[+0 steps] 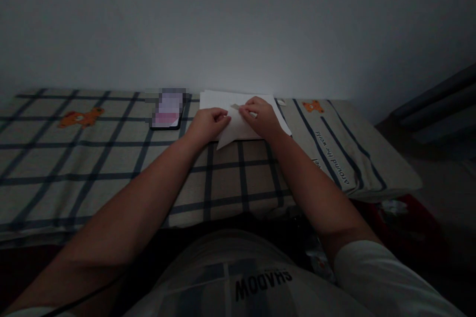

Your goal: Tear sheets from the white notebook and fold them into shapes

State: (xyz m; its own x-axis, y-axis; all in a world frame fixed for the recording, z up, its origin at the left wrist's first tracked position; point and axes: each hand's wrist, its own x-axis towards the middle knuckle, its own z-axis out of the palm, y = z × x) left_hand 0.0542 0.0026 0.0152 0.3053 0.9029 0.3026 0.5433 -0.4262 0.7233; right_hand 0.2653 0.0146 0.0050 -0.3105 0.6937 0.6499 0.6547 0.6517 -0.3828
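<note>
A folded piece of white paper (229, 134) is between my two hands, its pointed corner hanging toward me. My left hand (208, 123) pinches its left edge between thumb and fingers. With thumb and index finger together, my right hand (261, 116) grips the upper right part, where a small greyish folded end (235, 106) sticks out. Beneath both hands lie white paper sheets (238, 96), stacked near the wall. Parts of the folded paper are hidden behind my fingers.
A phone (167, 109) with a lit, blurred screen lies left of the sheets. A checked cloth (111, 158) covers the table, which meets a grey wall (230, 25). A small white scrap (281, 102) lies right of the sheets. Low on the right stands a red bin (420, 228).
</note>
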